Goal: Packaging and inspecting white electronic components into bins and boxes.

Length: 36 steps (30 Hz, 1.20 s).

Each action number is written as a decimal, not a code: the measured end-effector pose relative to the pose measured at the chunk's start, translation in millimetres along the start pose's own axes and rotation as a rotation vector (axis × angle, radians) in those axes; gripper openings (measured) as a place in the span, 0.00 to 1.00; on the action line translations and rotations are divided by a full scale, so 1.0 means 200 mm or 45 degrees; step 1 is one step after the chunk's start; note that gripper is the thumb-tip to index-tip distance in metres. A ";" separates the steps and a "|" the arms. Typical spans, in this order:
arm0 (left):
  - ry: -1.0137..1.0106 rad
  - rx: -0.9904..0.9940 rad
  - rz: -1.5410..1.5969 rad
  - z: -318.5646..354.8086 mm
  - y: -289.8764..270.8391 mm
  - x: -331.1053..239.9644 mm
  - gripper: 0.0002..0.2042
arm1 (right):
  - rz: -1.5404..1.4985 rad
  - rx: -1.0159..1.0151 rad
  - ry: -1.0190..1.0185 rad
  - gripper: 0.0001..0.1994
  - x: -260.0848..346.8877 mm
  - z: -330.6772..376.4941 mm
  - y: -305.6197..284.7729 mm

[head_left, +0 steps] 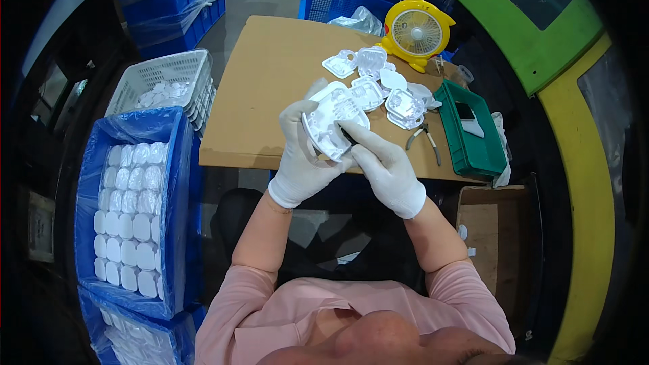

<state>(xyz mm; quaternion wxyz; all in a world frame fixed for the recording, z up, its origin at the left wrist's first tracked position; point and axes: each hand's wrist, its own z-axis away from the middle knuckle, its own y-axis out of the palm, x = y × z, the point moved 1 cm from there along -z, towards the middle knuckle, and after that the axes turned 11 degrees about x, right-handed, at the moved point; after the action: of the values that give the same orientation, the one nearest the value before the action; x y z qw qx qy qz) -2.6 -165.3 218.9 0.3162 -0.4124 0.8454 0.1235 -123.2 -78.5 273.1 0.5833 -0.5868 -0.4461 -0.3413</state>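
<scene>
Gripping a white plastic housing (332,122) above the cardboard-topped table (270,88), the gloved left hand (301,159) is clamped around it while the right hand (385,165) pinches a small dark tool against its edge; a slip could mar the part.

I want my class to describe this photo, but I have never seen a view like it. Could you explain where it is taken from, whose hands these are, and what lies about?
The one picture comes from a wide camera worn on a person's head, looking down, so edges bend. Both hands wear white gloves. The left hand holds a white moulded plastic part; the right hand touches its lower edge. On the cardboard-covered table lie more white parts, pliers, a green tray and a yellow fan. To the left a blue crate holds stacked white parts.
</scene>
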 end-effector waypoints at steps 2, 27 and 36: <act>-0.066 0.009 0.022 0.01 -0.01 0.01 0.41 | 0.053 -0.016 -0.042 0.19 0.00 0.02 0.01; -0.854 0.155 -0.089 0.08 -0.07 0.37 0.35 | 0.365 -0.260 0.476 0.11 -0.44 0.34 -0.11; -0.655 0.099 -1.431 0.12 0.10 0.62 0.41 | 0.387 -0.245 0.543 0.14 -0.55 0.41 -0.17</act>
<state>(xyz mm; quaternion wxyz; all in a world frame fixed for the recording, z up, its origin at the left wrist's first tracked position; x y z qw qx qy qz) -64.1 -217.4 120.1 0.5414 -0.7398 0.3995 0.0028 -205.7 -14.8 178.2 0.6499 -0.6146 -0.1857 -0.4066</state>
